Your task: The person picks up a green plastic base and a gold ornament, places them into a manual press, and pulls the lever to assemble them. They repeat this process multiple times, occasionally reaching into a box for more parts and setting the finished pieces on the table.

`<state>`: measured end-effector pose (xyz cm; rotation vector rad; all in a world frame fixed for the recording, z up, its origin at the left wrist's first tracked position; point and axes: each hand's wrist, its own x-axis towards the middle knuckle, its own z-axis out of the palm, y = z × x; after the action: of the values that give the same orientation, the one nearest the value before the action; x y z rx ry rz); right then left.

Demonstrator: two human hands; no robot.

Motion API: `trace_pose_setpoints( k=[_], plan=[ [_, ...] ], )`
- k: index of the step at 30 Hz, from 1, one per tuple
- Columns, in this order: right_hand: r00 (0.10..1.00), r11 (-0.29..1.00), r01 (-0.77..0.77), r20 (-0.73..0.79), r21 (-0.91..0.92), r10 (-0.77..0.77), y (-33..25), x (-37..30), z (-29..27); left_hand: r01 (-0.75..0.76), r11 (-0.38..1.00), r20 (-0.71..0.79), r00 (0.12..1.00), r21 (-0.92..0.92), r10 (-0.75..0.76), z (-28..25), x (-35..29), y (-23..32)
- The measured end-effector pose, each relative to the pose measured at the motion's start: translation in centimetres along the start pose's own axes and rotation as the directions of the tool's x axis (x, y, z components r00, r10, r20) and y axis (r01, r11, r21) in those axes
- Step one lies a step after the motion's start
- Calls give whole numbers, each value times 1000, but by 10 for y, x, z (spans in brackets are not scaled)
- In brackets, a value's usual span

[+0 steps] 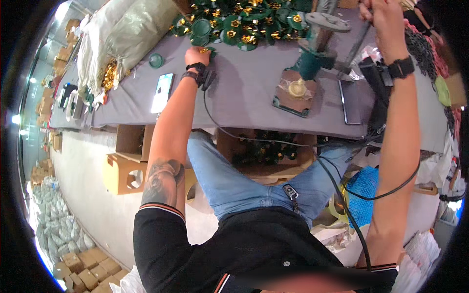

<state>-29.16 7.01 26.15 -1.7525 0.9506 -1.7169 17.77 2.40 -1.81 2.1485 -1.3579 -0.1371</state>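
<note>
At eleven o'clock the left hand (pixel 197 57) pinches a green piece (pixel 211 52) just below the pile (pixel 249 24); at two, the right hand's (pixel 384 22) fingers wrap the lever (pixel 359 45). Many gold-centred ones seem done (the half-past-ten disc (pixel 156 60) looks plain); how many remain, I can't tell.

Your black shirt (pixel 273 239) with orange-and-white sleeve trim, your blue jeans (pixel 215 171), grey tabletop (pixel 244 93), green-and-gold pieces (pixel 244 24) toward its far edge, dark green press (pixel 315 59).
</note>
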Motion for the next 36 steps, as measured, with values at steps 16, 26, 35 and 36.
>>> trace_pose_setpoints(
  k=[16, 26, 35, 36],
  plan=[
    [999, 999, -22, -27, -42, 21, -19, -13, 0, -516, 699, 302, 653, -495, 695, 26, -198, 217],
    [803, 752, 586, 335, -301, -492, 49, -271, -28, -523, 528, 151, 600, -669, 786, 34, -195, 208],
    [997, 986, -19, 74, -164, 31, -50, -35, -11, -563, 642, 219, 639, -520, 737, 28, -199, 203],
    [974, 979, -200, -119, -46, 194, -53, -19, 10, -547, 630, 191, 653, -552, 733, 28, -202, 205]
  ],
)
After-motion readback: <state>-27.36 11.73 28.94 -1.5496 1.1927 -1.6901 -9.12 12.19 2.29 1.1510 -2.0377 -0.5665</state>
